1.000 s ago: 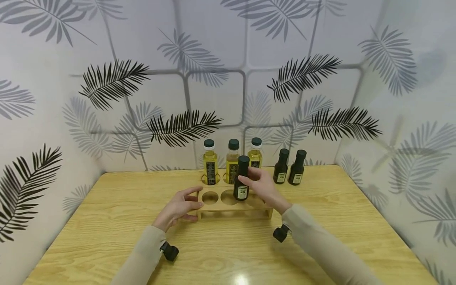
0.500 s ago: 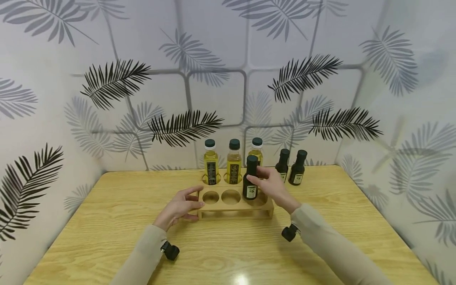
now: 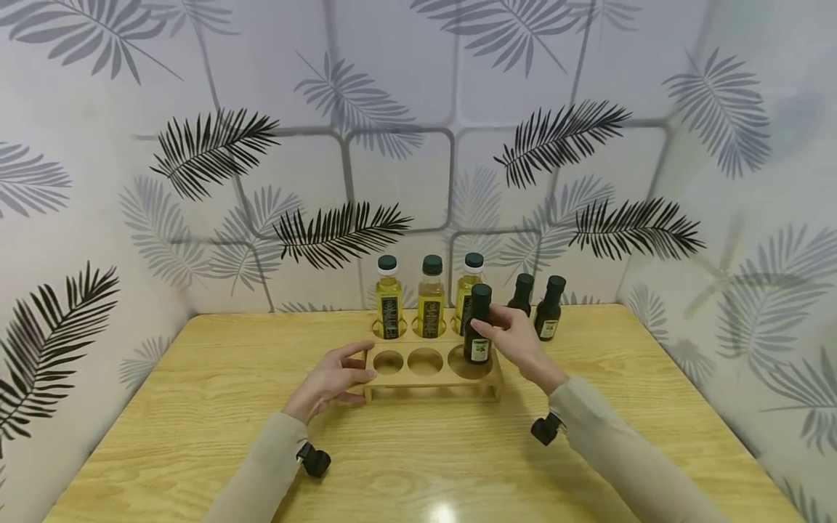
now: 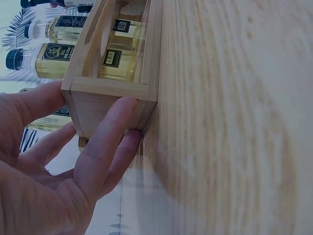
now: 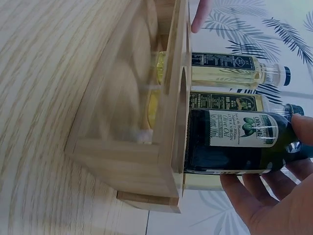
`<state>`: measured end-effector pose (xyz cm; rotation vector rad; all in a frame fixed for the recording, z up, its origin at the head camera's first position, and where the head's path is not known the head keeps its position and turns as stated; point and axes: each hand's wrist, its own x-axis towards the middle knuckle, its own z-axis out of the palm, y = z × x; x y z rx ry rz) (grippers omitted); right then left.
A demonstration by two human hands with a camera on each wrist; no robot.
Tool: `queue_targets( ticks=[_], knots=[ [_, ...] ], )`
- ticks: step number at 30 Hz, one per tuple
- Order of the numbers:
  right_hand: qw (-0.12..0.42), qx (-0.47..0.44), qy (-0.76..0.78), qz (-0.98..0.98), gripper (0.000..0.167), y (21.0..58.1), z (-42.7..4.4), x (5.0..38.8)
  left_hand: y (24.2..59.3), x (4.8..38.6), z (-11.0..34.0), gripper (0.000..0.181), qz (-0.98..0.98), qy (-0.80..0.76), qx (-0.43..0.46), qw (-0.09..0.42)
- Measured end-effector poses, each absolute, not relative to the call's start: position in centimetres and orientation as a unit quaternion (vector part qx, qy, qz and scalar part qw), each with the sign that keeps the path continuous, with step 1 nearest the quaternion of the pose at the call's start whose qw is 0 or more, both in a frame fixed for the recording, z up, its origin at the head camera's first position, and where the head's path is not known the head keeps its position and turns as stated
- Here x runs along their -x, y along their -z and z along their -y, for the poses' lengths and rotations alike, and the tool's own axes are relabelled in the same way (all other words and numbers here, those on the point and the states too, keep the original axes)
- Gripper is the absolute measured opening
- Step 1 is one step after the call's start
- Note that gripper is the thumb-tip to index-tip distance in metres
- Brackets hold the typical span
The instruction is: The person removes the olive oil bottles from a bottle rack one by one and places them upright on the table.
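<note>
A dark green bottle (image 3: 479, 327) is gripped by my right hand (image 3: 519, 341), upright over the front right hole of the wooden rack (image 3: 431, 379); the right wrist view shows the bottle (image 5: 232, 142) with its base at the rack's top board, my right hand (image 5: 283, 208) around it. Whether the base has entered the hole, I cannot tell. My left hand (image 3: 330, 381) rests on the rack's left end; in the left wrist view the fingers of that hand (image 4: 73, 161) lie relaxed against the end panel (image 4: 98, 110). Three yellow oil bottles (image 3: 430, 305) stand in the back row.
Two more dark bottles (image 3: 548, 312) stand on the wooden table (image 3: 229, 378) to the right of the rack, the nearer one partly behind my right hand. The front left and front middle holes hold nothing. A leaf-patterned wall (image 3: 392, 181) rises behind the table.
My right hand has carried the dark bottle rightward, from above the front middle hole to the front right one. The left hand stays at the rack's end.
</note>
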<state>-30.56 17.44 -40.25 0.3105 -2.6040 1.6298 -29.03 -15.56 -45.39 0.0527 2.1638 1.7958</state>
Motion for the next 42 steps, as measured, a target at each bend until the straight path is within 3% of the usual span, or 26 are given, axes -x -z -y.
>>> queue_targets(
  ticks=[7,14,22,34,42],
  knots=[
    [0.021,-0.061,-0.513,0.856,0.071,40.1,-18.6,30.4,45.4,29.0,15.5,0.062,-0.759,-0.63,-0.023,0.163],
    [0.028,-0.06,-0.527,0.848,0.063,40.3,-19.5,30.5,45.4,29.0,15.6,0.062,-0.761,-0.628,-0.021,0.164],
    [0.028,-0.049,-0.516,0.855,0.072,40.4,-20.6,30.6,45.4,28.8,15.7,0.062,-0.758,-0.631,-0.015,0.165],
    [0.064,-0.056,-0.518,0.851,0.054,41.0,-22.9,30.7,45.5,29.0,15.4,0.061,-0.761,-0.628,-0.017,0.162],
    [0.047,-0.029,-0.529,0.847,0.067,41.2,-23.9,30.7,45.3,28.7,15.5,0.061,-0.763,-0.627,-0.025,0.159]
  ],
)
